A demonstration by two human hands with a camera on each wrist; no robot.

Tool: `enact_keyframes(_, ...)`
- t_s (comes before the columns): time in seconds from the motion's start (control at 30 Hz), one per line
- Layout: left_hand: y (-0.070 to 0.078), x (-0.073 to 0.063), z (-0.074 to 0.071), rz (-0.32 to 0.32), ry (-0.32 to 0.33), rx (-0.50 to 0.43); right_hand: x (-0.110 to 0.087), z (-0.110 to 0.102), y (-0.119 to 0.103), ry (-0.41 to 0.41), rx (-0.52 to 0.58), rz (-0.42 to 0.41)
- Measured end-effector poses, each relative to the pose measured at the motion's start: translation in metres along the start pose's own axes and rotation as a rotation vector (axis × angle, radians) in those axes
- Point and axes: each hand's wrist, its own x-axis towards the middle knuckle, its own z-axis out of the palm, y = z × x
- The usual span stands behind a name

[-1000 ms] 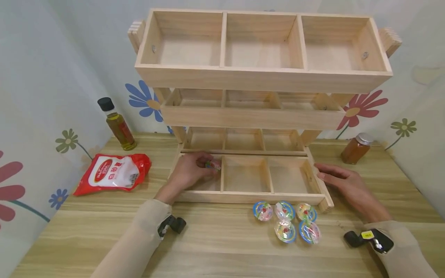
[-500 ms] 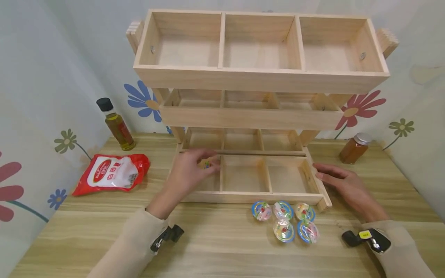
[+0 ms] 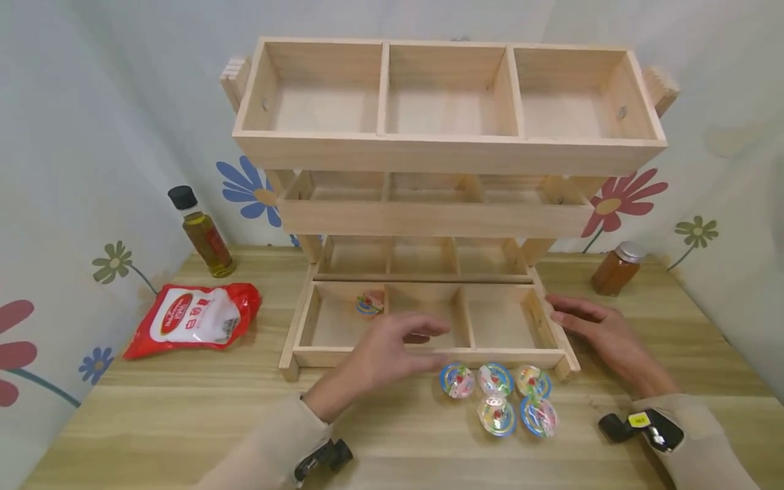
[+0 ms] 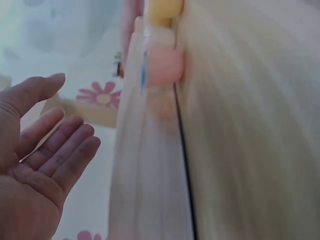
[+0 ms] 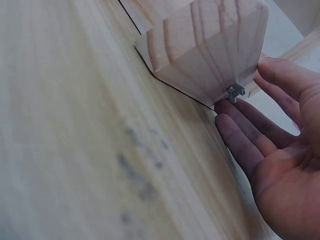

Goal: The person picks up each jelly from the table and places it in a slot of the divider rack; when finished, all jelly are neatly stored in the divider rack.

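My left hand hovers with spread fingers over the front edge of the lowest wooden tray, holding nothing. One small jelly cup lies in that tray's left compartment, against the divider. Just right of my left fingertips, several more jelly cups sit on the table in front of the rack. In the left wrist view a pink jelly cup stands beyond the open palm. My right hand rests its fingertips against the right side of the tray, near a metal bolt in the wood.
The tiered wooden rack rises behind, each tier split into three compartments. To the left are a red and white bag and an oil bottle. A jar with a silver lid stands at the back right.
My left hand has let go of a jelly cup in the left compartment and moved right and toward the front. The right hand stays at the tray's side. The head view has shifted slightly.
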Motion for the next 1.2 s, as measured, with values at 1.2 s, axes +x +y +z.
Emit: enact_keyframes(1.2,-0.007,-0.007,0.036,-0.001,-0.186,0.14,0.002,0.002,0.002,-0.02,0.034,0.004)
